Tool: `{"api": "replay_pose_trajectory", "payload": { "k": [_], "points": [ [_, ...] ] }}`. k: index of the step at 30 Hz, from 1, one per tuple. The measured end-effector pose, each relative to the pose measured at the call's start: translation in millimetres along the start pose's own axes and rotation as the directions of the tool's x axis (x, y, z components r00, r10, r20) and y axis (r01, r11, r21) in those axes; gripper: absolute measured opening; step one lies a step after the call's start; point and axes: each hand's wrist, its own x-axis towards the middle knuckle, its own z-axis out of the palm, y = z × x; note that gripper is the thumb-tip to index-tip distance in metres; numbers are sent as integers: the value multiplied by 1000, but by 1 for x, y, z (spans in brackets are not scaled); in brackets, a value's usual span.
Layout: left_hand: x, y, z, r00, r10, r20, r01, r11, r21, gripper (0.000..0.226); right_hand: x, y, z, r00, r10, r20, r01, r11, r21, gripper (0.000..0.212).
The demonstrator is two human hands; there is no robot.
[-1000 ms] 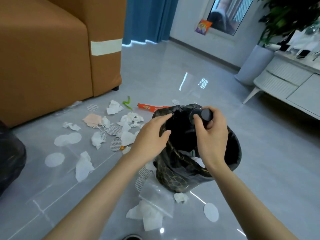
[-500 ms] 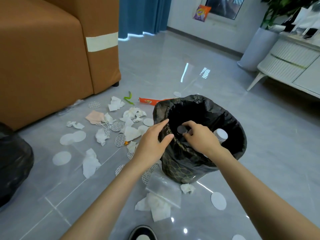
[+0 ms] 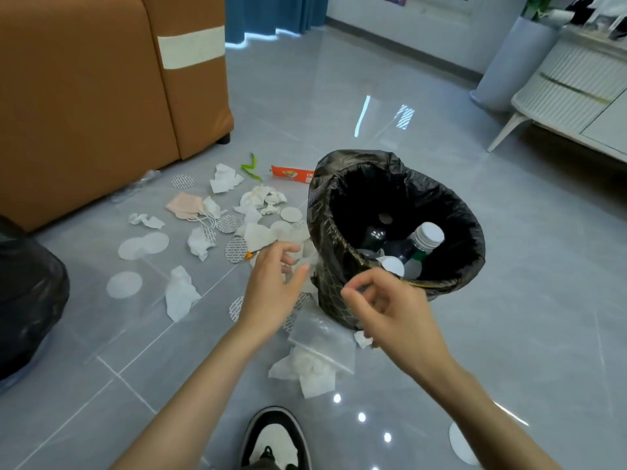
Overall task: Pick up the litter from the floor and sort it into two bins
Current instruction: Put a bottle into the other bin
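A bin lined with a black bag (image 3: 471,252) stands on the grey floor at centre right, with dark bottles with white caps (image 3: 420,240) lying inside. My left hand (image 3: 273,286) hovers just left of the bin, fingers loosely spread, holding nothing. My right hand (image 3: 386,308) hangs in front of the bin's near rim, fingers loosely curled and empty. Left of the bin lie crumpled white tissues (image 3: 224,179), round cotton pads (image 3: 144,245), a pink face mask (image 3: 185,205), an orange wrapper (image 3: 291,174) and a green strip (image 3: 251,166). A clear plastic bag (image 3: 325,337) lies over tissues below the bin.
A second black bag (image 3: 27,300) sits at the left edge. An orange-brown sofa (image 3: 101,96) fills the upper left. A white cabinet (image 3: 576,96) and a grey planter (image 3: 512,62) stand at the upper right. My shoe (image 3: 276,442) is at the bottom centre.
My right hand has let go of the dark bottle into the bin and pulled back out, empty. My left hand has come off the bin's rim and moved toward me.
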Motion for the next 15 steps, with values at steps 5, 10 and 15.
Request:
{"api": "replay_pose_trajectory", "payload": {
  "k": [5, 10, 15],
  "points": [
    [-8, -26, -3, 991, -124, 47, 121, 991, 55, 28, -6, 43, 36, 973, 126, 196, -82, 972, -221, 15],
    [-18, -54, -7, 972, -206, 114, 185, 967, 173, 32, -2, 80, 75, 932, 201, 301, -90, 934, -346, 48],
    [-27, -80, -8, 947, -290, 141, 239, 925, 296, 38, -1, 100, 108, 863, 319, 391, -137, 894, -428, 74]
  ]
}}
